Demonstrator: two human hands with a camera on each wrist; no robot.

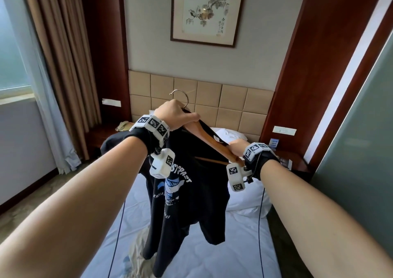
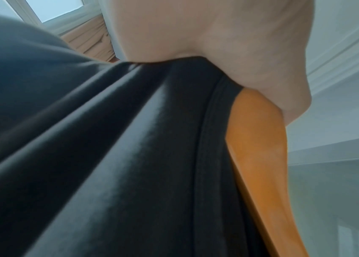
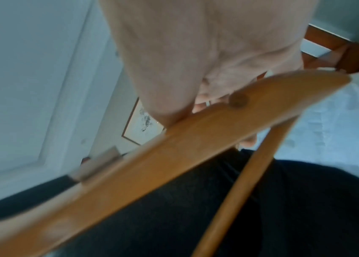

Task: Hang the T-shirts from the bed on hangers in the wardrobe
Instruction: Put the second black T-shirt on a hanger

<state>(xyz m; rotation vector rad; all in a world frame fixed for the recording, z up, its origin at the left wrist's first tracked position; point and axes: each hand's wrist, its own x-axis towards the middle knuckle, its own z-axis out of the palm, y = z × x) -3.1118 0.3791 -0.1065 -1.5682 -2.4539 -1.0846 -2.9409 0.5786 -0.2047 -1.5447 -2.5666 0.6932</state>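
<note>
While the left hand [image 1: 174, 116] clamps the wooden hanger [image 1: 209, 138] at centre frame, the right hand [image 1: 237, 148] grips its bare arm; the black T-shirt [image 1: 191, 192] is only half-threaded, hanging above the bed [image 1: 234, 252], wardrobe unseen.

Smooth varnished wooden hanger [image 1: 207, 136], matt black cloth T-shirt [image 1: 191, 203].

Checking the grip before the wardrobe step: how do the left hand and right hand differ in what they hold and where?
The left hand grips the hanger at its top by the metal hook, over the black T-shirt; the right hand grips the hanger's bare lower end. The left hand is higher. Both are curled around the hanger above the bed.
</note>
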